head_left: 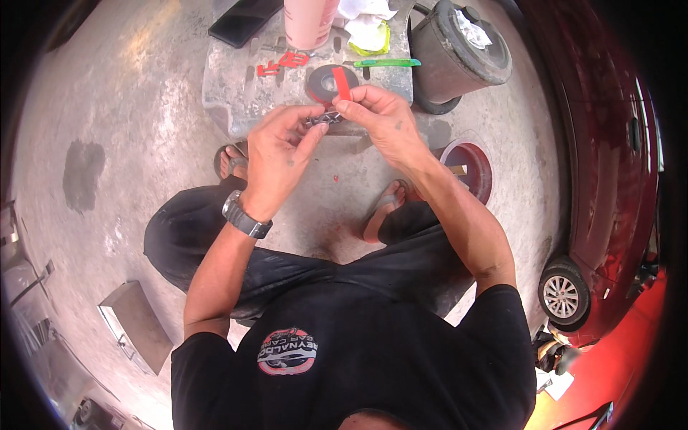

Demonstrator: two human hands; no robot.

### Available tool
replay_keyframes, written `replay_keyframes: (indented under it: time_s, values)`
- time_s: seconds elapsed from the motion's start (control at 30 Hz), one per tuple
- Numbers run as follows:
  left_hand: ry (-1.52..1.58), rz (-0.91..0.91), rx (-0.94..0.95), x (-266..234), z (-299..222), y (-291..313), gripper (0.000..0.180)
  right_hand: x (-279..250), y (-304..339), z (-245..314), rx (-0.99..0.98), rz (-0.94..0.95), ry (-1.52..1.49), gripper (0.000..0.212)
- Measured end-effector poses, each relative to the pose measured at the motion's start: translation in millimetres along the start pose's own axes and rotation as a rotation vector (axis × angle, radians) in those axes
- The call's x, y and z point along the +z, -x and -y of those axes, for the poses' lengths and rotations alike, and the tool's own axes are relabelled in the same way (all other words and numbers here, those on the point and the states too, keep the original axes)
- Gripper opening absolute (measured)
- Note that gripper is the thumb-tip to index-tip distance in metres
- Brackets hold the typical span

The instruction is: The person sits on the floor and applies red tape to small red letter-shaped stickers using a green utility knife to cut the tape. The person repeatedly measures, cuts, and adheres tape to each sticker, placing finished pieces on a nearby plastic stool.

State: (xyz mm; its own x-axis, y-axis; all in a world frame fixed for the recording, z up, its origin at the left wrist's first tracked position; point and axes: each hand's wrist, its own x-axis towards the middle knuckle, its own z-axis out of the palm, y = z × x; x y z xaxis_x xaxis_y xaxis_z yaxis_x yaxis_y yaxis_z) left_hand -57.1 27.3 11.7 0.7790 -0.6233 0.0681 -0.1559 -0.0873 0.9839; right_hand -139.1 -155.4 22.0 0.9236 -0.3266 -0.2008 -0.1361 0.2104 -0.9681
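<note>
My left hand [281, 143], closed in a pinch, holds a small shiny silver-and-black piece [324, 118] over the near edge of the worn low table [229, 93]. A strip of red-backed tape [342, 84] stands up from the closed thumb and fingers of my right hand [383, 123]. My two hands almost meet at the small piece. Just beyond them lies a roll of dark tape [321, 81], partly covered by the strip. Red cut-out pieces [292, 59] rest left of the roll, and a green slim cutter [387, 63] lies to its right.
A pale tumbler [309, 25], a black phone [244, 20] and crumpled white tissue [365, 16] occupy the table's far side. Right of it stands a lidded grey bucket [455, 57]. A dark red tub [481, 168] sits below that, and a maroon car [609, 179] is parked farther right.
</note>
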Motion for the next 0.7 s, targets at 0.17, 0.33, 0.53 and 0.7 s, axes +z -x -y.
replay_keyframes:
  time_s: [0.17,0.33,0.53,0.7]
  values:
    - [0.524,0.108,-0.414,-0.6,9.5,0.6,0.018,0.7,-1.2,4.1,0.011,-0.033,0.037,0.018]
    - [0.999,0.055,-0.597,-0.9,13.0,3.5,0.023,-2.0,-2.0,3.0,-0.020,-0.045,0.040,0.018]
    - [1.061,0.068,-0.636,-12.8,28.4,2.9,0.022,1.6,-2.8,2.1,-0.034,-0.050,0.030,0.018]
    - [1.051,0.050,-0.572,-7.4,21.0,5.1,0.015,0.0,-2.0,3.0,-0.013,-0.045,0.081,0.021]
